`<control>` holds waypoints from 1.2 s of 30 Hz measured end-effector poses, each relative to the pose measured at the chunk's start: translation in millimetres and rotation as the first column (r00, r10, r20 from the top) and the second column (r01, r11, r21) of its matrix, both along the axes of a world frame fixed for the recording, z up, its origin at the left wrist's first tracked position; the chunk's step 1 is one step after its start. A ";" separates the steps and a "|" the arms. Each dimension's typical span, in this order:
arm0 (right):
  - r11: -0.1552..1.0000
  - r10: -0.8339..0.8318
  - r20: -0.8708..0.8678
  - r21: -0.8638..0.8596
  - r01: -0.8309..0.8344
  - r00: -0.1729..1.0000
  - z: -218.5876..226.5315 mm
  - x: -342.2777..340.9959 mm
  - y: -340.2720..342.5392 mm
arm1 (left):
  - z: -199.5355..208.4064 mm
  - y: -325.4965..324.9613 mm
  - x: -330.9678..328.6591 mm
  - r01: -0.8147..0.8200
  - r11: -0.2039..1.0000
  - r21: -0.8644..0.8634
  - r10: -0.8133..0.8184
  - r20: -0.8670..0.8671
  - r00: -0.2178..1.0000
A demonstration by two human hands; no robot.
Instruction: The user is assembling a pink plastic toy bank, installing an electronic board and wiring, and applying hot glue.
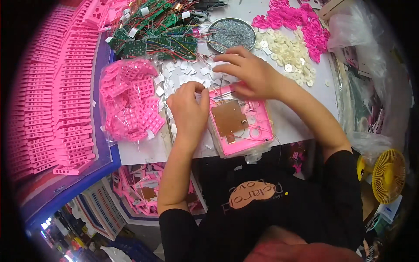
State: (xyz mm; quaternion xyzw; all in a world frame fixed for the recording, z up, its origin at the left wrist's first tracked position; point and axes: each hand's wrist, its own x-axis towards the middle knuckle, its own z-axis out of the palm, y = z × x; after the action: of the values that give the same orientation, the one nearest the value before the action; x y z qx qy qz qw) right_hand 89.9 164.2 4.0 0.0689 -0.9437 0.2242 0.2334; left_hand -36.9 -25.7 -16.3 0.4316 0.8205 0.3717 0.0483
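A pink plastic casing (267,124) lies open side up in front of me, on clear plastic wrap. Inside it sits a brown circuit board (229,118) with thin wires around it. My left hand (190,109) is at the casing's upper left corner, its fingers curled and thumb close to the index finger; whatever they pinch is too small to make out. Over the upper right edge hovers my right hand (251,74), fingers spread, with thin wires passing below it. Small white square pieces (190,72) are scattered just beyond my hands.
Green circuit boards (152,46) with tangled wires and a round tin of metal bits (231,35) stand at the back. Bagged pink keypads (131,96) lie left, beside stacked pink casings (72,87). Cream discs (288,56), magenta parts (301,19) and a yellow fan (388,177) are right.
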 end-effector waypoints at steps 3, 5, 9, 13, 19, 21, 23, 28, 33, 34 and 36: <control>0.995 0.035 0.182 0.086 -0.051 0.983 -10.0 -10.6 12.4 | -0.8 1.6 7.7 -0.021 0.994 -0.112 0.002 -0.165 0.986; 0.990 0.052 0.147 0.126 -0.071 0.988 -5.7 -8.6 11.9 | 0.5 6.1 9.3 0.029 0.995 -0.090 -0.035 -0.060 0.998; 0.986 0.010 0.109 0.164 -0.028 0.994 -2.0 6.9 -1.7 | -3.7 12.3 11.9 0.064 0.998 0.004 -0.064 -0.084 0.994; 0.939 -0.201 0.060 0.296 0.175 0.978 -6.0 28.1 -28.1 | -0.1 10.9 22.2 0.144 0.980 0.134 -0.088 -0.354 0.931; 0.920 -0.225 0.249 0.372 0.121 0.942 14.1 60.1 -71.0 | -4.5 7.8 29.5 0.331 0.929 0.164 -0.309 -0.146 0.940; 0.941 -0.182 0.286 0.329 0.082 0.941 15.7 72.8 -74.1 | 1.7 9.0 29.6 0.372 0.923 0.097 -0.352 -0.173 0.920; 0.950 -0.222 0.237 0.272 0.154 0.946 6.2 78.2 -71.1 | 9.6 12.5 29.9 0.417 0.909 0.017 -0.405 -0.214 0.889; 0.973 -0.215 0.178 0.118 0.196 0.960 -4.9 80.3 -68.6 | 18.8 25.6 24.9 0.542 0.809 -0.227 -0.588 -0.346 0.731; 0.979 -0.200 0.160 0.062 0.193 0.967 -5.3 79.0 -67.3 | 28.0 42.0 35.9 0.587 0.689 -0.426 -0.723 -0.459 0.516; 0.976 -0.216 0.177 0.068 0.207 0.960 -7.7 80.5 -68.0 | 28.8 44.5 36.4 0.595 0.659 -0.460 -0.750 -0.462 0.474; 0.969 -0.246 0.213 0.080 0.234 0.946 -13.7 84.4 -71.0 | 30.8 49.2 34.4 0.612 0.600 -0.516 -0.800 -0.364 0.478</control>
State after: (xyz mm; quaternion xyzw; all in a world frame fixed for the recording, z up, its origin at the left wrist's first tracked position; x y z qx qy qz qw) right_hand 174.3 93.2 -9.7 -0.0656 -0.9708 0.1748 0.1506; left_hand -2.5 23.5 14.4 0.8090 0.5862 0.0358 0.0236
